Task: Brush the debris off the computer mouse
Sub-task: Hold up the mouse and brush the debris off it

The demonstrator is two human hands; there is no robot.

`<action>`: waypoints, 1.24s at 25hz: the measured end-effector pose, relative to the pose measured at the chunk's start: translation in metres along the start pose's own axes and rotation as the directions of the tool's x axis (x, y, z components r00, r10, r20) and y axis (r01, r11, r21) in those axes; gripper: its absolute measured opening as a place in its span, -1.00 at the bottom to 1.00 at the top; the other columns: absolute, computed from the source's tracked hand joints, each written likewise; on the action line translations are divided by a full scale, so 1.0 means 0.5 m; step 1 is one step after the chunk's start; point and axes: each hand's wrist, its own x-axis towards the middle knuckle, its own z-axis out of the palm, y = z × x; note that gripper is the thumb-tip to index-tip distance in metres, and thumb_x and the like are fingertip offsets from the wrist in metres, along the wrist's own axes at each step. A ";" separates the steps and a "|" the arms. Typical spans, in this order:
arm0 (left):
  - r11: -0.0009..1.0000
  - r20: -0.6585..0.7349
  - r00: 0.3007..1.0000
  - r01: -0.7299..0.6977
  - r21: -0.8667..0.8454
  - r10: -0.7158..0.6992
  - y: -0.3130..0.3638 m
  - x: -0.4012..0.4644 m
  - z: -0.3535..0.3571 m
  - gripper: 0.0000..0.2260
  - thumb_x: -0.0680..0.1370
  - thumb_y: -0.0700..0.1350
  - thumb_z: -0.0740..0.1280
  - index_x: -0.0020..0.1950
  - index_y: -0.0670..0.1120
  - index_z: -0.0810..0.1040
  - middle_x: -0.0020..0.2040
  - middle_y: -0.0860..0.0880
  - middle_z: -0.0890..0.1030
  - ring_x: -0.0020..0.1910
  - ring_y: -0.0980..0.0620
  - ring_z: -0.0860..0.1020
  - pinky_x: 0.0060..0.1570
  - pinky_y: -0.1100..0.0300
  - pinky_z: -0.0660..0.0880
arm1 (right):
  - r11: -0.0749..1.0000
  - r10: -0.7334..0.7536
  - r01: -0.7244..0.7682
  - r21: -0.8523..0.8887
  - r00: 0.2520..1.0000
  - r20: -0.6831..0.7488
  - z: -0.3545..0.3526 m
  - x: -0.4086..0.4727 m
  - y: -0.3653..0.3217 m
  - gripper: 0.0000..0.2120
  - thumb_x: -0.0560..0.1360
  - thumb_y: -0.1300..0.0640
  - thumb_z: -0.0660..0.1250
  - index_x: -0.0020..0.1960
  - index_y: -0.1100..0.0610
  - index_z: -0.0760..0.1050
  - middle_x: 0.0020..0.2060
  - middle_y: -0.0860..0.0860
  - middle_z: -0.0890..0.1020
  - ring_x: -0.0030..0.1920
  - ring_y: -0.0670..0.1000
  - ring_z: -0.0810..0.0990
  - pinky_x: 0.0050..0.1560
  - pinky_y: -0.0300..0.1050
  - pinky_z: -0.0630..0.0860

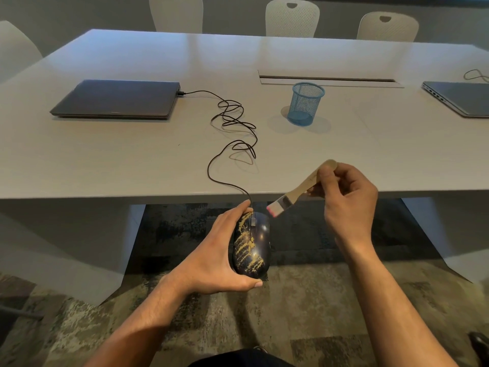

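The computer mouse [251,245], streaked with debris [244,247], is gripped lengthwise in the left hand [211,258], just below-left of the brush [296,190] pinched by right hand [346,197] fingers, bristles angled toward its front.

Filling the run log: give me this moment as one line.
left hand: holds mouse off table | right hand: pinches brush | bristles above mouse, not touching | debris: remains

So on the pale grey counter [132,154] we've got a closed dark grey laptop [116,98] far left, a blue mesh pen cup [305,104] mid-counter, another closed grey laptop [460,98] at right, and white perforated chairs [292,18] behind.
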 end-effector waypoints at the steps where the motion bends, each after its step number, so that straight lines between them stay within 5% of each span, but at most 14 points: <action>1: 1.000 -0.002 1.000 -0.002 -0.004 0.002 0.000 0.000 0.000 0.13 0.20 0.09 0.63 0.52 0.26 -0.09 0.43 0.22 0.14 0.42 0.30 0.18 0.45 0.14 0.25 | 1.000 -0.008 0.007 0.026 0.999 0.048 -0.002 -0.001 -0.005 -0.90 0.62 0.16 0.30 0.01 0.14 0.60 -0.25 -0.06 0.70 -0.26 -0.09 0.71 -0.17 -0.21 0.66; 4: 1.000 -0.006 1.000 -0.004 -0.008 0.004 0.004 0.003 0.001 0.12 0.20 0.09 0.62 0.51 0.26 -0.09 0.44 0.21 0.15 0.43 0.26 0.19 0.46 0.09 0.26 | 0.998 0.041 -0.050 0.039 0.977 0.209 0.005 -0.011 -0.004 -0.83 0.62 0.19 0.28 0.01 0.27 0.60 -0.30 0.02 0.71 -0.30 0.00 0.70 -0.20 -0.16 0.66; 9: 1.000 0.012 1.000 -0.001 0.009 0.001 0.002 0.001 0.000 0.13 0.20 0.09 0.62 0.52 0.26 -0.10 0.44 0.23 0.13 0.44 0.25 0.18 0.46 0.07 0.26 | 0.998 0.051 -0.050 -0.025 0.998 0.021 0.007 0.004 -0.002 -0.86 0.63 0.12 0.29 0.01 0.13 0.61 -0.24 0.02 0.72 -0.27 -0.02 0.71 -0.15 -0.13 0.68; 13: 1.000 0.002 1.000 -0.005 0.005 0.005 0.001 0.004 -0.003 0.13 0.19 0.06 0.63 0.51 0.27 -0.10 0.44 0.20 0.15 0.44 0.25 0.19 0.45 0.07 0.28 | 0.983 0.151 -0.170 0.063 0.961 0.232 0.007 0.004 -0.010 -0.81 0.63 0.16 0.26 0.04 0.26 0.59 -0.26 0.09 0.70 -0.30 0.00 0.68 -0.21 -0.13 0.67; 18: 1.000 0.018 1.000 -0.018 0.019 0.017 0.001 0.004 0.001 0.13 0.20 0.08 0.62 0.52 0.26 -0.11 0.43 0.25 0.12 0.43 0.30 0.15 0.46 0.12 0.23 | 0.980 0.195 -0.196 0.036 0.981 0.025 0.027 0.034 0.015 -0.83 0.64 0.12 0.28 0.03 0.18 0.60 -0.21 0.09 0.72 -0.23 0.07 0.71 -0.08 -0.01 0.70; 23: 1.000 0.012 1.000 -0.017 0.002 0.017 -0.003 0.005 0.000 0.12 0.19 0.10 0.61 0.49 0.31 -0.12 0.43 0.27 0.11 0.43 0.31 0.14 0.46 0.16 0.21 | 0.981 0.170 -0.184 0.058 0.966 0.196 0.037 0.031 0.008 -0.82 0.65 0.16 0.26 0.04 0.23 0.60 -0.25 0.13 0.71 -0.31 0.02 0.69 -0.20 -0.07 0.69; 28: 0.999 0.021 0.999 -0.026 0.023 0.025 -0.003 0.005 -0.001 0.13 0.20 0.09 0.61 0.51 0.26 -0.12 0.44 0.27 0.10 0.45 0.31 0.12 0.47 0.19 0.18 | 0.991 0.133 -0.133 -0.014 0.991 0.020 0.037 0.043 0.017 -0.86 0.64 0.12 0.28 -0.01 0.09 0.60 -0.24 0.08 0.72 -0.27 0.03 0.72 -0.14 -0.07 0.69; 31: 1.000 -0.002 1.000 -0.024 0.007 0.024 -0.003 0.006 -0.004 0.13 0.20 0.07 0.62 0.52 0.26 -0.11 0.45 0.24 0.12 0.45 0.29 0.14 0.47 0.16 0.21 | 0.973 0.178 -0.192 0.129 0.977 0.117 0.024 0.037 0.010 -0.85 0.64 0.17 0.27 -0.01 0.17 0.60 -0.26 0.12 0.72 -0.32 0.04 0.69 -0.22 -0.12 0.67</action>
